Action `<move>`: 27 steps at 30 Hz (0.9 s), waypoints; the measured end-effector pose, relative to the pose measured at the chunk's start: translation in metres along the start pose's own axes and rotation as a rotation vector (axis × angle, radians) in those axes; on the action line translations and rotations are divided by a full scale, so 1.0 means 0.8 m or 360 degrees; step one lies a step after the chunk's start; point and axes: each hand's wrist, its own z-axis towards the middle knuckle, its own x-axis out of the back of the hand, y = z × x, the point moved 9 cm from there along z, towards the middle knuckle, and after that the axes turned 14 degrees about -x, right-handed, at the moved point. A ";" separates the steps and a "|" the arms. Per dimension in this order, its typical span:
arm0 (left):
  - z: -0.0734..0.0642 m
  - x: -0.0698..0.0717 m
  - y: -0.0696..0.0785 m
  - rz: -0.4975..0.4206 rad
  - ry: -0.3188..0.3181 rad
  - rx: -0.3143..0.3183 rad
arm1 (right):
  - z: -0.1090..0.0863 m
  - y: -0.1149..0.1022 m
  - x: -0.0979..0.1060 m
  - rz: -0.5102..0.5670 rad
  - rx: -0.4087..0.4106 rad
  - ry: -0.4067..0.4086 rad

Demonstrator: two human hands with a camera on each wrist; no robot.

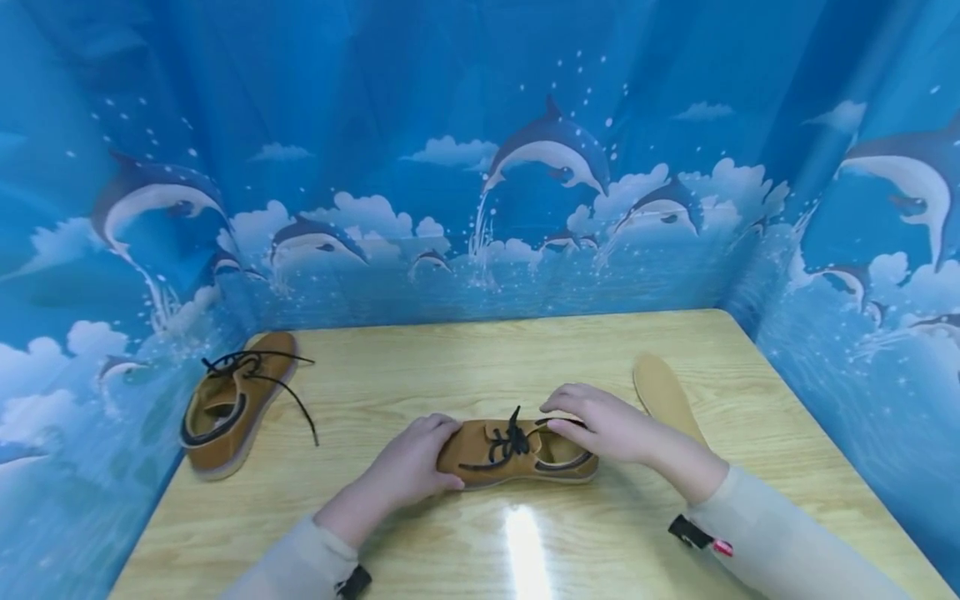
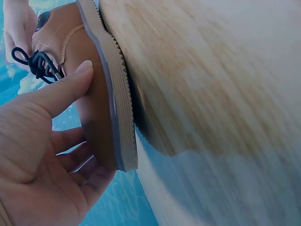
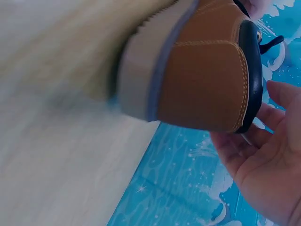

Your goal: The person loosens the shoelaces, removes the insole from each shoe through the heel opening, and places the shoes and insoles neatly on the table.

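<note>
A brown lace-up shoe (image 1: 480, 454) with black laces lies sole down on the table, toe to the left. My left hand (image 1: 412, 462) grips its toe; in the left wrist view the thumb (image 2: 70, 87) presses one side and the fingers wrap the other. Over the shoe's heel end is my right hand (image 1: 600, 421), its thumb above the opening. From the right wrist view, the fingers of that hand (image 3: 273, 155) reach behind the dark-collared heel (image 3: 202, 84), and the thumb stands apart from the collar. Whether the hidden fingertips touch the shoe, I cannot tell.
A matching brown shoe (image 1: 243, 400) with loose black laces stands at the table's left edge. A tan insole (image 1: 666, 396) lies behind my right forearm. Blue dolphin-print curtain (image 1: 420, 167) encloses the back and sides of the wood-grain table (image 1: 420, 367).
</note>
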 end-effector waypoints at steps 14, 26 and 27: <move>0.003 -0.004 0.001 0.0001 0.0026 -0.0008 | 0.053 -0.019 -0.029 0.0042 0.0043 -0.0311; 0.001 -0.001 0.002 0.0007 0.0015 0.0044 | 0.077 -0.014 -0.027 0.0127 -0.0175 -0.0289; 0.001 -0.002 0.001 0.0007 0.0013 0.0046 | 0.082 -0.013 -0.030 0.0116 -0.0220 -0.0312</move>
